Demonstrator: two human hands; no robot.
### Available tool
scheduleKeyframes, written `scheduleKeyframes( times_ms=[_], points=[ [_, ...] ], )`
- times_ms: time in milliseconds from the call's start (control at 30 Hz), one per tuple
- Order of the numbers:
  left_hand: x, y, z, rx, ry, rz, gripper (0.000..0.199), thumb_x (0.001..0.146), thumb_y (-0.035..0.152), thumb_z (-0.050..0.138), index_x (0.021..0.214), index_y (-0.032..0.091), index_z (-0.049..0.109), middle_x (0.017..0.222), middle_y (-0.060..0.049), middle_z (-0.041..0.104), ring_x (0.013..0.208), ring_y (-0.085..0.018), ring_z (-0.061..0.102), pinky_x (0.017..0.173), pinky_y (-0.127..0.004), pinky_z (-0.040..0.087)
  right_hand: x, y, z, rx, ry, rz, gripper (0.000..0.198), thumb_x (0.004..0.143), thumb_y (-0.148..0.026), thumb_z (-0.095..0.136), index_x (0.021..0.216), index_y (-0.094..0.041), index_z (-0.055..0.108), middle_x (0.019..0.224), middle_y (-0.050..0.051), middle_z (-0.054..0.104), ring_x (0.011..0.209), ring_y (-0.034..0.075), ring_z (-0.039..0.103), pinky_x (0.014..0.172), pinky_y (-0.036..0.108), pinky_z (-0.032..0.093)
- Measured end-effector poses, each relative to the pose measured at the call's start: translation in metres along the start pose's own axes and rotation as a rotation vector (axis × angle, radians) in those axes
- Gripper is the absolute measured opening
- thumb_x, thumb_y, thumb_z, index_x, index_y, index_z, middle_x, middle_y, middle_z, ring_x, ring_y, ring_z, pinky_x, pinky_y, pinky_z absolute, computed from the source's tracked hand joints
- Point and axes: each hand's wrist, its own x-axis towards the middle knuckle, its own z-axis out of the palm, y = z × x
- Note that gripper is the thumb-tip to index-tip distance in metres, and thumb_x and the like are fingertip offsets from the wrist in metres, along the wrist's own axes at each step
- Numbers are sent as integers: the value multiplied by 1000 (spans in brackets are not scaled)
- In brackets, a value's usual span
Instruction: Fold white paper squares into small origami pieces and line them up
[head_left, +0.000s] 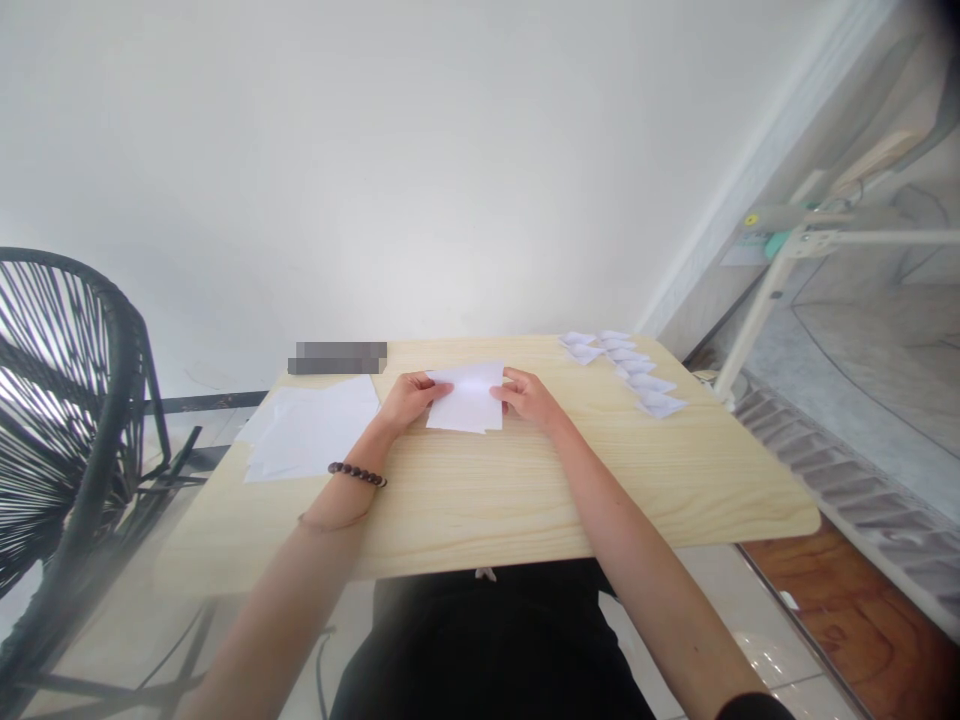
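Observation:
A folded sheet of white paper [466, 400] is held up over the middle of the wooden table [480, 510]. My left hand [411, 400] pinches its left edge, thumb on the near face and fingers behind. At the opposite edge, my right hand [529, 395] grips the paper the same way. Its lower edge is uneven, with layers slightly offset. To the left of my left hand lies a loose pile of white sheets [311, 430]. Several small folded paper pieces [643, 367] stand in rows at the table's far right.
A dark blurred-out block [337, 358] sits at the table's back left, against the white wall [450, 180]. A dark woven chair [97, 400] stands at the left. On the right, a pale metal frame [772, 280] rises beside the table.

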Motion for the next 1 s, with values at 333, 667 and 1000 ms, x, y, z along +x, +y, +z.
scheduleKeyframes(
  times_ms=[333,667,1000],
  points=[
    [1,1,1,-42,-53,-17,41,66,32,63,101,13,56,82,-7,65,71,-18,61,63,-29,49,1,-3,3,-8,67,26,34,73,-32,48,100,-17,63,70,0,61,56,10,50,54,23,42],
    [-1,11,2,-120,-17,-103,56,70,59,48,101,13,58,81,-9,64,64,-17,60,51,-25,45,2,5,3,-139,128,-9,36,72,-21,39,97,-21,66,77,1,65,56,10,53,55,23,44],
    [-4,6,4,-5,-30,52,43,65,38,64,101,17,55,79,-5,61,60,-12,56,49,-21,40,0,-8,7,-185,210,-28,42,81,-42,35,108,-19,59,89,3,63,64,11,54,58,22,41]
  ],
)
